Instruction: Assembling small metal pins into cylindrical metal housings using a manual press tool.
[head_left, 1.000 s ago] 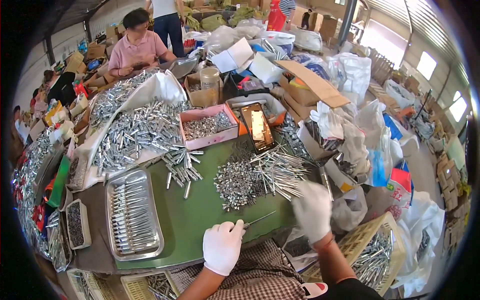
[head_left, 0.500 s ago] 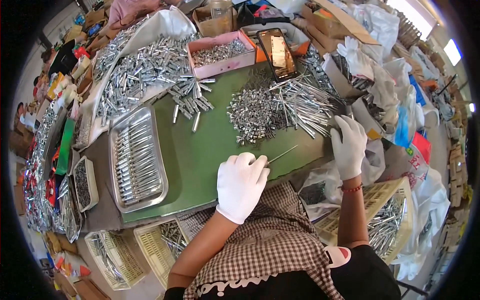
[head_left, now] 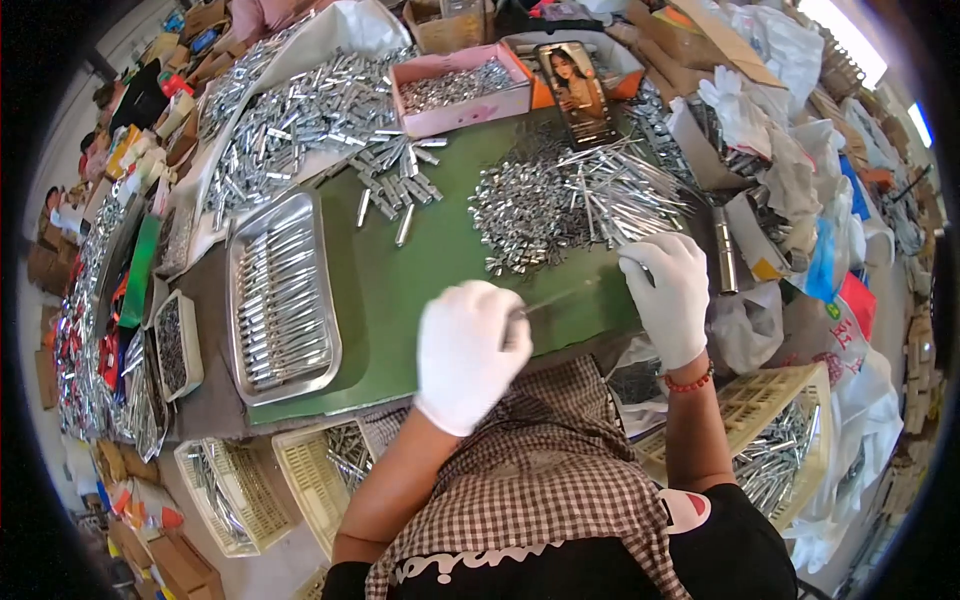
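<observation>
My left hand (head_left: 468, 352), in a white glove, is closed on a thin metal rod (head_left: 562, 297) that points right over the green mat (head_left: 400, 290). The rod is smeared by motion. My right hand (head_left: 672, 295), gloved too, has its fingers curled together near the rod's far end; whatever they hold is too small to make out. Just beyond it lie a heap of thin metal rods (head_left: 630, 195) and a pile of small silver sleeves (head_left: 515, 215). A steel tray (head_left: 333, 340) at left holds rows of silver metal pins (head_left: 285, 310).
Larger silver tubes (head_left: 300, 130) are heaped at the far left, beside a pink box (head_left: 470, 115) of small parts. A phone (head_left: 577, 95) stands at the back. An upright metal cylinder (head_left: 724, 250) is right of my hand. Plastic crates (head_left: 225, 500) sit below the table edge.
My right hand has moved left, away from the metal cylinder, toward the rod's end. My left hand has shifted slightly left with the rod. The phone's picture has changed.
</observation>
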Tool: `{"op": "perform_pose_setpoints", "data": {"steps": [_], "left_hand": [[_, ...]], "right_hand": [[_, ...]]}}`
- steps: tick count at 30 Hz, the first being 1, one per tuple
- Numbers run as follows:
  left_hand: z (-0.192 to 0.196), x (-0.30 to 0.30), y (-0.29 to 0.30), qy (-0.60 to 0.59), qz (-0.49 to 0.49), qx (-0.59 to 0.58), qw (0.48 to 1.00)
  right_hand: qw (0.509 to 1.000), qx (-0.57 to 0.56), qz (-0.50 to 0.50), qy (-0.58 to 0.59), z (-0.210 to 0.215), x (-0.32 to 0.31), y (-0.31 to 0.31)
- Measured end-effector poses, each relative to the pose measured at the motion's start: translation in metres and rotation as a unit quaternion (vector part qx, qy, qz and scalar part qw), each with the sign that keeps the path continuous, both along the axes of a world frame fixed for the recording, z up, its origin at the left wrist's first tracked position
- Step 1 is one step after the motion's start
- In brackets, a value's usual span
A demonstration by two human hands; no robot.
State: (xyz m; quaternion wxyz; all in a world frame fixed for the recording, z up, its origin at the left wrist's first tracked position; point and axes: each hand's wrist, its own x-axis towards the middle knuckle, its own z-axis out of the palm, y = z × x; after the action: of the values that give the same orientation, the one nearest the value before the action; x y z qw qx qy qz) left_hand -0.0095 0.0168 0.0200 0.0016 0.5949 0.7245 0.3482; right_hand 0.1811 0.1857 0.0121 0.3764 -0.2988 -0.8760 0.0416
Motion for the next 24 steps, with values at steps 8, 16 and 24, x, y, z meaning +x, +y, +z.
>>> {"op": "perform_pose_setpoints", "data": {"steps": [8,16,24], "left_hand": [[0.036,-0.127,-0.094,0.083,0.210,0.027,0.974],[0.034,-0.236,-0.126,0.146,0.217,-0.013,0.965],[0.020,-0.260,-0.118,0.269,0.185,-0.164,0.931]], "right_hand": [[0.978,-0.093,0.177,-0.057,-0.007,-0.009,-0.060],[0.986,0.042,0.144,-0.072,-0.031,0.013,-0.076],[0.977,0.111,0.160,-0.083,-0.028,0.012,-0.068]]}}
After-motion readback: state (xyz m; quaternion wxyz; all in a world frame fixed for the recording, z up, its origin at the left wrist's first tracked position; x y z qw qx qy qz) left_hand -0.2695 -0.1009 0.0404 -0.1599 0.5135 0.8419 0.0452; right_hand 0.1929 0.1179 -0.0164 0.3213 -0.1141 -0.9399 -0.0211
